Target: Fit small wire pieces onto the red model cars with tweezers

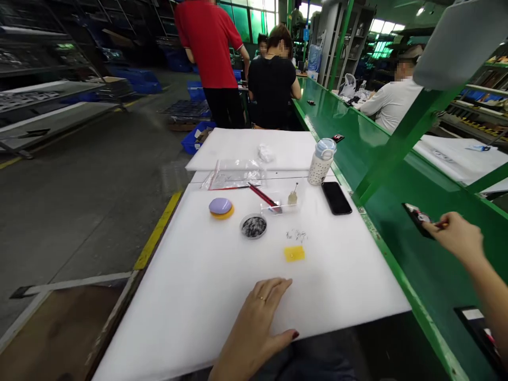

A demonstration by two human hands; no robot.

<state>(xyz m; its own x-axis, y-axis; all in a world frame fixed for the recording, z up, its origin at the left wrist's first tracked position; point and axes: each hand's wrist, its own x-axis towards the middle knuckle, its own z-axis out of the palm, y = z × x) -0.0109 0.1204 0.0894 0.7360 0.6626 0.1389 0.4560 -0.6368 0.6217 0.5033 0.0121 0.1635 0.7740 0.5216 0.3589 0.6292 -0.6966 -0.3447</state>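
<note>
My left hand (256,323) hovers over or rests on the near part of the white-covered table, fingers stretched and thumb apart, with nothing in it. Just beyond its fingertips is a small yellow piece (294,254), beside a scatter of tiny dark bits (297,236). Out to the right, my right hand (460,238) is over the green conveyor surface. Its fingers are closed at the near end of a flat black rectangular part (415,216) with a round silvery piece on it. The exact grip is partly hidden.
On the table are a round dish of dark bits (254,227), a purple-and-yellow oval case (221,208), red tweezers (265,198), a small bottle (292,198), a phone (336,198), a tumbler (321,162) and plastic bags (238,173). A green post (400,137) rises at right. Co-workers are ahead.
</note>
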